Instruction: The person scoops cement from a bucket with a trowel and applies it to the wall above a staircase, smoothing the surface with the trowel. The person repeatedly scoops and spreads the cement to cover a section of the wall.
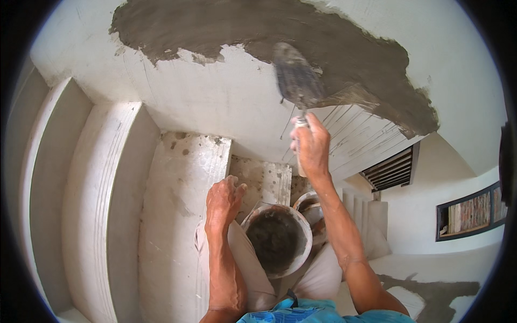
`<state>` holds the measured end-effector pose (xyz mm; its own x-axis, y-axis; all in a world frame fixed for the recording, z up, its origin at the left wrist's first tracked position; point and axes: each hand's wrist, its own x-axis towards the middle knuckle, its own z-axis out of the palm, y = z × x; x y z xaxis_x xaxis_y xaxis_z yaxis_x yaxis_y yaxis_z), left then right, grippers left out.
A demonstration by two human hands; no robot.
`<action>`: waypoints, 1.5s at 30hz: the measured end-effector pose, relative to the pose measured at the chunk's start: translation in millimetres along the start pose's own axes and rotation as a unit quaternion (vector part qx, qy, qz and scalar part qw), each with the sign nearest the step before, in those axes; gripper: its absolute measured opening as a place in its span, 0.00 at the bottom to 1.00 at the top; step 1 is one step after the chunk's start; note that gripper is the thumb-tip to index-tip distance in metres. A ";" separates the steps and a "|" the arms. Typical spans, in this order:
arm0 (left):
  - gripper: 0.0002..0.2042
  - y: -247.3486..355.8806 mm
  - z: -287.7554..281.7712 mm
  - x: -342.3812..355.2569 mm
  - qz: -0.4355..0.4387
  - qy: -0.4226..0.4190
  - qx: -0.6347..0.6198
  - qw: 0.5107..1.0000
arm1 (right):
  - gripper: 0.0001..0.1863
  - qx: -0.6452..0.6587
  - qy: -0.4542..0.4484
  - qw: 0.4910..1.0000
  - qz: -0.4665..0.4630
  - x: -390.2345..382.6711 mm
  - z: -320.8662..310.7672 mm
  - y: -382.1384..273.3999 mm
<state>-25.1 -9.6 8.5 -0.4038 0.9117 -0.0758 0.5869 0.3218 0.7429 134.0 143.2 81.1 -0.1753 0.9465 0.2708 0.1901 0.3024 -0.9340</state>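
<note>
My right hand (312, 144) grips the light-coloured handle of a trowel (298, 78), fingers wrapped round it. The trowel's blade, smeared with grey and slightly blurred, lies over the lower edge of a wide patch of wet grey mortar (344, 54) on the white wall (199, 89). Thin grey drips and streaks run down the wall beside the blade. Near my left knee, my left hand (223, 202) is closed with its fingers curled, and nothing shows in it. Between my knees stands a round bucket (308, 248) holding dark grey mortar (274, 237).
A second bucket (306, 202) stands partly hidden behind the first and my right forearm. Pale stair steps (97, 204) rise on the left; the steps near me carry grey splashes. Lower steps (371, 220) and a slatted wall opening (390, 166) lie to the right.
</note>
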 end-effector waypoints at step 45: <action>0.19 -7.1 -1.7 0.9 0.003 -0.005 0.039 0.999 | 0.15 -0.499 -0.359 0.787 -0.042 -123.9 -180.4 34.0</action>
<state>-30.8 -11.5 4.3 -0.3943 0.9156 -0.0784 0.6426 0.3357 0.6888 336.4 56.5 57.8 -0.6614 0.7188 -0.2143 0.7500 0.6381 -0.1742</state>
